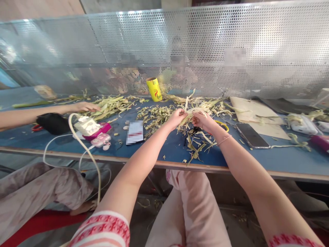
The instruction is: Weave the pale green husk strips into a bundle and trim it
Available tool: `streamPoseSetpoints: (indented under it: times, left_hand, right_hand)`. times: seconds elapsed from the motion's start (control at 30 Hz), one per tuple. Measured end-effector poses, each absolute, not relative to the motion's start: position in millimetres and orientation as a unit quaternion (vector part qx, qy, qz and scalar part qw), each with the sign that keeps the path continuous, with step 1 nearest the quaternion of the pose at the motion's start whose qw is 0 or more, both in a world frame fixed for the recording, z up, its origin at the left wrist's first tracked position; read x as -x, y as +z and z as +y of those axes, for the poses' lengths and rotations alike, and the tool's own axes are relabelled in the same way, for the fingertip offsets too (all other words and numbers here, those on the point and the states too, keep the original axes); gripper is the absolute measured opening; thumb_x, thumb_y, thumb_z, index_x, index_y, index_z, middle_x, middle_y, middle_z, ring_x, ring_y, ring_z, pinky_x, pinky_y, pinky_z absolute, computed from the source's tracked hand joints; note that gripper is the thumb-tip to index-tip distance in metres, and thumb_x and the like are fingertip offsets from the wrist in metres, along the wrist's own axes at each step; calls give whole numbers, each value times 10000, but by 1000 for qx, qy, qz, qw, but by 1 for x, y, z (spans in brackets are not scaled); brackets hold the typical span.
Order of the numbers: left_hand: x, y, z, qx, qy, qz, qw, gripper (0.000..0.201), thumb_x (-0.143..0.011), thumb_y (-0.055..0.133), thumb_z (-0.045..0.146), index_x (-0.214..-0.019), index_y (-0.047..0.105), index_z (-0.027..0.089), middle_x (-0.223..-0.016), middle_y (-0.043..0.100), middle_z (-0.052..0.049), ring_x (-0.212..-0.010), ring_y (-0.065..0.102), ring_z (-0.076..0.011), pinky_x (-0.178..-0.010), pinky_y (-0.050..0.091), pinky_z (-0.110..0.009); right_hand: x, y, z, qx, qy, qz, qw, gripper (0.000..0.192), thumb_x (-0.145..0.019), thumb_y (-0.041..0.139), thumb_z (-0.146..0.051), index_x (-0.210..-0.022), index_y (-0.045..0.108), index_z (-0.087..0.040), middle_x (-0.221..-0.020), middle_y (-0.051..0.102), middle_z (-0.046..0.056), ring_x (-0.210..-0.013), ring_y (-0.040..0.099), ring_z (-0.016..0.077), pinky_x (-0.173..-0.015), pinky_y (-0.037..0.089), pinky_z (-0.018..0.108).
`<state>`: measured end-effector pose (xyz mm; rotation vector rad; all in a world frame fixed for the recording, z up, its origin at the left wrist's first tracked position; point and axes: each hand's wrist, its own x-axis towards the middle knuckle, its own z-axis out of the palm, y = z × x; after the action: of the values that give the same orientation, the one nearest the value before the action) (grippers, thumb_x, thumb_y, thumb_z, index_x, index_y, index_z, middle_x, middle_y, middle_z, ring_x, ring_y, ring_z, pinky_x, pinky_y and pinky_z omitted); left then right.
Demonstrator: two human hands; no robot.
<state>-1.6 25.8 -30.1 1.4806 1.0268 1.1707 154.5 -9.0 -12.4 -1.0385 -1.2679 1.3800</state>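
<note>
Dry, leafy scraps (156, 115) are cluttering the blue table (172, 149), a yellow tube (154, 91) is standing near the perforated screen (221, 37), and a phone (252, 135) is lying beyond the right forearm. The left hand (177, 118) and right hand (202, 120) are pinching a pale, narrow strip (190, 112) above the scraps.

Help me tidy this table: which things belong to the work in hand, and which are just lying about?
Likely part of the work: pale strips in the left hand and right hand; loose strips nearby.

Apparently just lying about: phone; black pouch; yellow cylinder.
</note>
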Motion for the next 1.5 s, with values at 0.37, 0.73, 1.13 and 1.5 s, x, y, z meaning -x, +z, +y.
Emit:
streamPoseSetpoints:
  times: [0.37,0.73,1.13,1.5]
  left_hand:
    - [1,-21,14,-574,446,369,579,92,-889,486,263,-842,475,184,-675,610,9,-480,575,-101,-520,472,-235]
    - [6,-20,13,-544,453,294,642,222,-790,675,265,-864,482,184,-655,601,35,-542,614,-82,-555,486,-200]
    - [1,-18,10,-559,452,364,592,119,-821,623,177,-798,509,151,-694,614,22,-574,602,-66,-651,518,-240]
    - [-2,-19,14,-518,465,369,616,91,-840,567,98,-788,504,137,-627,626,17,-548,613,-69,-655,512,-226]
  right_hand:
    - [-152,-14,-6,443,526,-526,500,145,-769,660,-223,-685,547,-185,-590,570,-35,-512,514,63,-490,449,170]
    - [-150,-15,-1,449,510,-531,507,153,-834,552,-175,-683,539,-192,-593,546,-35,-517,518,69,-509,439,184]
    - [-152,-14,-5,442,490,-542,520,98,-808,611,-240,-732,567,-196,-659,567,-35,-564,524,62,-528,446,177]
    - [-149,-18,-1,474,410,-612,483,106,-732,678,-259,-775,597,-206,-705,591,-12,-633,574,112,-514,463,213]
